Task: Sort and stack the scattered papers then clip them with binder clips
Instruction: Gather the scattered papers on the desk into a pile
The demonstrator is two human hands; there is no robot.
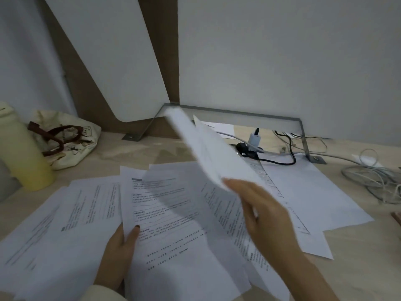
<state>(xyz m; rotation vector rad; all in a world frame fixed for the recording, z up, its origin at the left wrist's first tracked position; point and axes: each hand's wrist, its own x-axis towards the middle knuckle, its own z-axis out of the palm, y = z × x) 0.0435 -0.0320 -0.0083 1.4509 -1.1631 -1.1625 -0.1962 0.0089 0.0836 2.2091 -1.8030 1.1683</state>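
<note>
Several printed sheets (91,205) lie fanned and overlapping on the pale wooden desk (358,253), text up, most of it too small or smeared to read. Sheets at the lower left run out of frame.

Left hand (117,257): thumb pressed on top of the front sheet (169,224) at its left edge, fingers tucked under the paper and hidden. It holds that sheet in a pinch. A cream sleeve shows at the wrist, cut off by the bottom edge.

Right hand (267,213): back of hand toward the camera, raised above the spread, holding the lifted sheet (206,148) by its near lower corner. Paper tilts up and away, heavily motion-blurred; cannot tell whether it is one page or more. The contact point is blurred too, so how the fingers close on it is unclear.

Under the lifted sheet, a page with a ruled table (273,185) is partly covered.

Far left: yellow bottle (28,161), top cropped, just beside a cream cloth bag (67,140) with brown handles. At the back: white plug (255,139) and black cable in a desk socket, half hidden behind the paper. Far right: coiled grey cables (377,181).
</note>
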